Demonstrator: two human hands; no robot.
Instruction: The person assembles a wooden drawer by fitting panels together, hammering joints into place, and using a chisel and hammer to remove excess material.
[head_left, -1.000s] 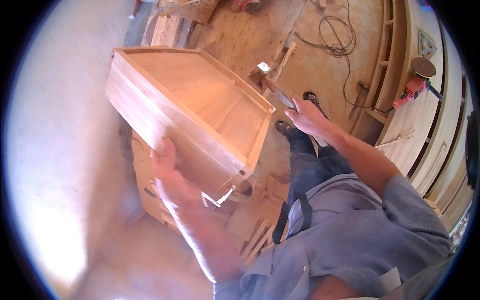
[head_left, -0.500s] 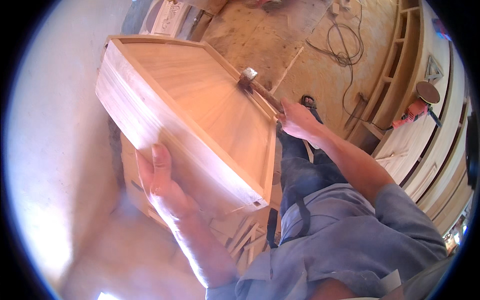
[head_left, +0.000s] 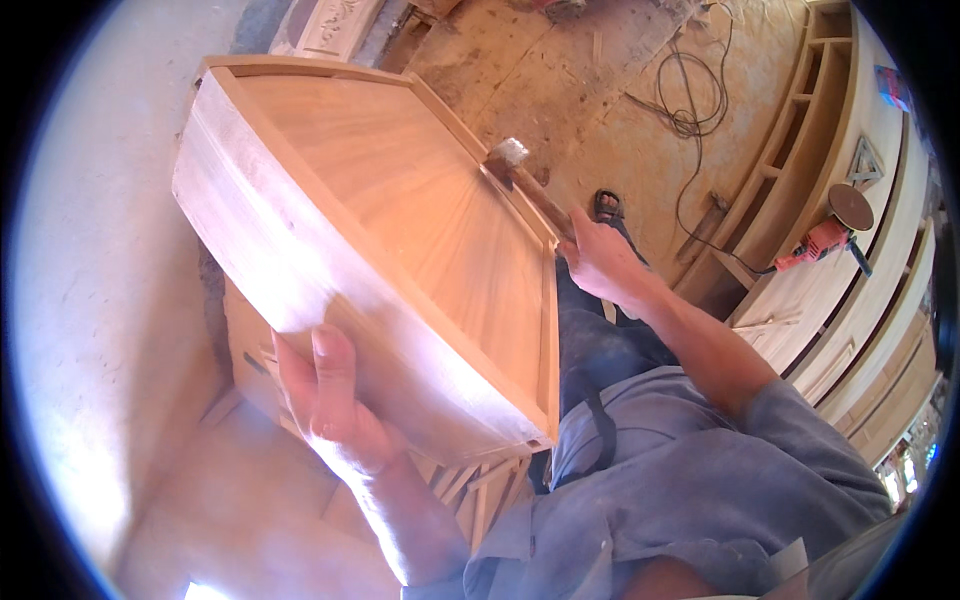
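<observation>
A wooden framed panel (head_left: 390, 190), deep-sided with a raised rim, stretches tilted across the middle of my view. My left hand (head_left: 340, 405) holds its near lower edge, thumb against the pale side face, the other fingers partly hidden below. In my right hand (head_left: 605, 262) is a hammer (head_left: 538, 200), gripped near the end of its wooden handle. The worn metal head is at the panel's far right rim; whether it touches the wood I cannot tell.
A pale wall (head_left: 100, 260) rises on the left. An orange angle grinder (head_left: 822, 240) with a round disc rests on long boards (head_left: 790, 320) at right. Its dark cable (head_left: 690, 120) coils over the dusty floor. A carved wooden piece (head_left: 335, 28) stands behind the panel; wood strips (head_left: 480, 490) lie below.
The panel sits slightly further left and lower in view, my left hand moving down with it. The hammer head has shifted a little right. Both grips stay the same.
</observation>
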